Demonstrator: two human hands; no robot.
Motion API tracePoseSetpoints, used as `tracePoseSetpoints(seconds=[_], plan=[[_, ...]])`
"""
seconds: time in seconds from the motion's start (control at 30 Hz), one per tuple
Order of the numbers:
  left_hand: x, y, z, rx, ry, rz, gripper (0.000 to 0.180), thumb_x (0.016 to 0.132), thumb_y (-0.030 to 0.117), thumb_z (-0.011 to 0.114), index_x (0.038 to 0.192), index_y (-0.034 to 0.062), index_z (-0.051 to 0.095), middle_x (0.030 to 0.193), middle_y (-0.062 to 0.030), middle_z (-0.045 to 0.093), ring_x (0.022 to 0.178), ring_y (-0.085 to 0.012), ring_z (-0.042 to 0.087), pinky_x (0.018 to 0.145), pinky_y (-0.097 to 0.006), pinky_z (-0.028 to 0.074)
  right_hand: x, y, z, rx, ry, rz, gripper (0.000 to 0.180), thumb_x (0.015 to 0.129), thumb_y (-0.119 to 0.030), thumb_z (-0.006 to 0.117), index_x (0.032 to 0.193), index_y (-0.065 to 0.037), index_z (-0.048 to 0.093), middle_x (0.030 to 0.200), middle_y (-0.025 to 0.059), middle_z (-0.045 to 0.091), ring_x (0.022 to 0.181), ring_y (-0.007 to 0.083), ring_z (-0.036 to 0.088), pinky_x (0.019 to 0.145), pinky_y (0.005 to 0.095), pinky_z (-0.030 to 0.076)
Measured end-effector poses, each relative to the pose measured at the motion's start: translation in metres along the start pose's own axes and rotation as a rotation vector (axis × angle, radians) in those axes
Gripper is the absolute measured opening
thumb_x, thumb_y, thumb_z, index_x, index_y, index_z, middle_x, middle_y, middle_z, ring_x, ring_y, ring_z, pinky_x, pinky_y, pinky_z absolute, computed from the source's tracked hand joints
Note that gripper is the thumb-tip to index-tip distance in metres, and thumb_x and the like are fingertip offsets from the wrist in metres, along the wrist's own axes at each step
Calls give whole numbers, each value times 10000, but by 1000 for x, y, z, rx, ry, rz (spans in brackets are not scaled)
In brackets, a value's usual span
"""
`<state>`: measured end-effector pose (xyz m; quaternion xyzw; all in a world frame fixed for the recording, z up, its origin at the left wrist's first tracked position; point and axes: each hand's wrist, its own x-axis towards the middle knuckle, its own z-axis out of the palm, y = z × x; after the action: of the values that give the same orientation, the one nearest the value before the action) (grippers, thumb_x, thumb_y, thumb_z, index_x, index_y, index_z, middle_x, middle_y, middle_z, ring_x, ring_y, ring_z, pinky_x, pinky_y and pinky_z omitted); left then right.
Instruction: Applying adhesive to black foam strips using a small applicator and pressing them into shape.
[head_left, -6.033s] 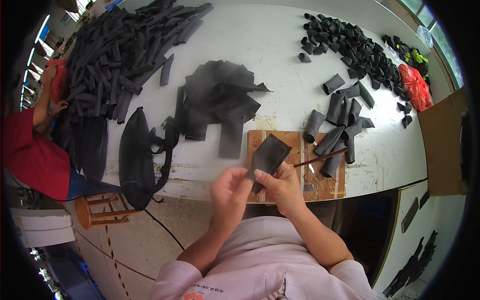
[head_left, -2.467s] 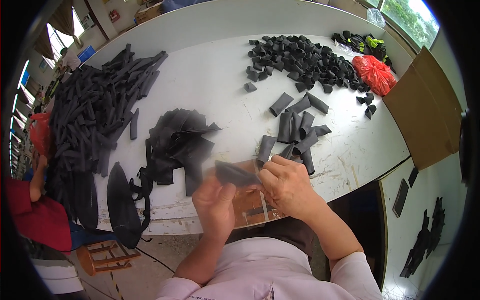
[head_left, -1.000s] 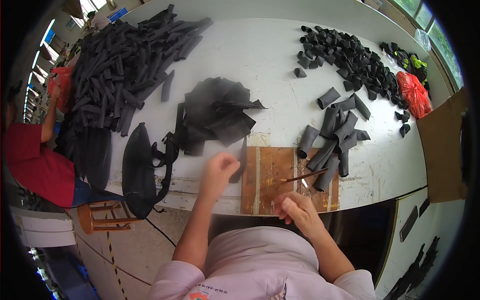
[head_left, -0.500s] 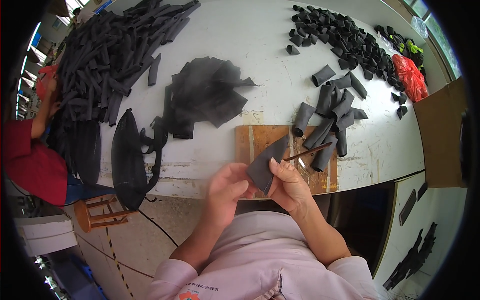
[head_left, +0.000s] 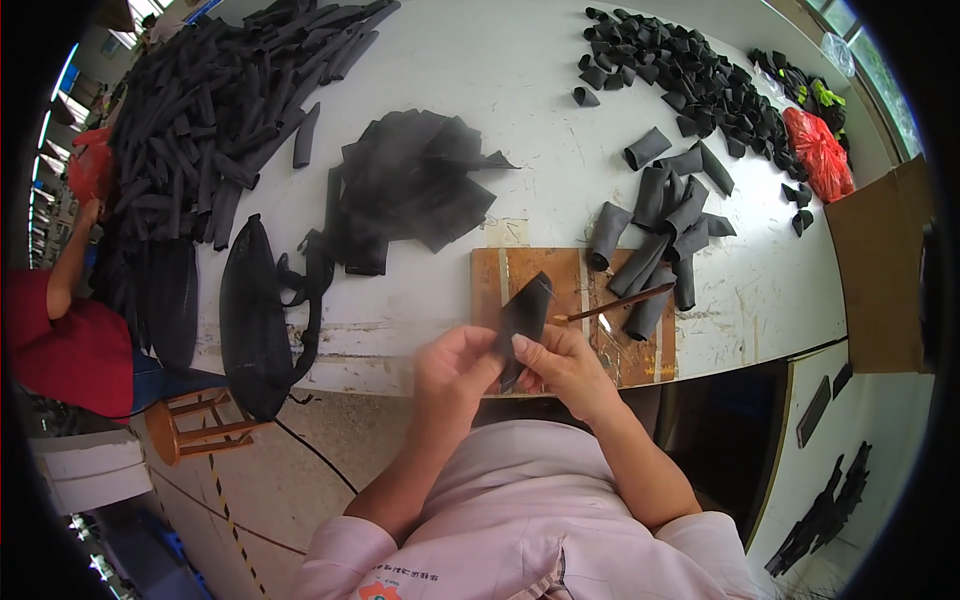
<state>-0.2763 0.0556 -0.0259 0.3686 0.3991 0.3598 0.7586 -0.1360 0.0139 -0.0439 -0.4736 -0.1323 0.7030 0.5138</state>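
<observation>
Just over the near table edge, I hold a dark grey fabric piece (head_left: 527, 308), folded into a narrow shape with its point upward. The fingers of my left hand (head_left: 455, 368) pinch its lower left side. My right hand (head_left: 565, 368) grips its lower right side, thumb on top. A thin brown stick with a pale tip, like a brush (head_left: 622, 302), slants up to the right from behind my right fingers. Whether those fingers hold it cannot be made out. Below lies a brown board (head_left: 490, 285), with several rolled grey fabric tubes (head_left: 640, 268) at its far right.
A stack of flat dark pieces (head_left: 410, 180) lies beyond my left hand. Long dark strips (head_left: 190, 130) are heaped far left, small tubes (head_left: 670, 75) far right by a red bag (head_left: 818, 155). A black pouch (head_left: 255, 325) hangs over the edge. Another person (head_left: 75, 340) works at left.
The fabric piece has turned and folded narrower, shifting slightly left. My right hand has moved left with it. More of the stick's pale tip shows. The other person's arm has moved.
</observation>
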Motion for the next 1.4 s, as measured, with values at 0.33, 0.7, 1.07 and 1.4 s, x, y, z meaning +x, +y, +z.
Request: tracePoseSetpoints(seconds=[0.33,0.7,1.07,1.4], plan=[[-3,-14,11,643,122,417,78,752,-29,617,779,-9,546,661,18,556,583,-22,503,517,-167,406,-11,-6,8,-1034,146,-861,223,677,-59,666,877,-13,581,761,114,535,613,254,549,517,328,438],[3,6,-8,-203,-147,-159,226,691,-69,523,900,15,497,753,-38,524,528,-39,422,404,-164,278,-3,6,-5,-172,-5,-345,95,707,-69,654,760,-13,599,666,22,536,553,100,455,491,230,358],[11,-6,8,209,45,142,232,680,-126,489,896,-41,498,766,-68,576,499,-18,459,393,-151,308,-8,12,-14,148,-214,-160,218,797,-252,625,752,-83,495,656,-38,455,581,60,403,523,179,326],[-14,20,13,-495,-915,66,546,552,45,645,1052,-114,497,745,-39,533,625,-158,483,650,-243,368,-66,-25,17,-61,-524,-412,125,791,-131,624,767,-42,541,888,21,412,807,110,432,749,233,363]])
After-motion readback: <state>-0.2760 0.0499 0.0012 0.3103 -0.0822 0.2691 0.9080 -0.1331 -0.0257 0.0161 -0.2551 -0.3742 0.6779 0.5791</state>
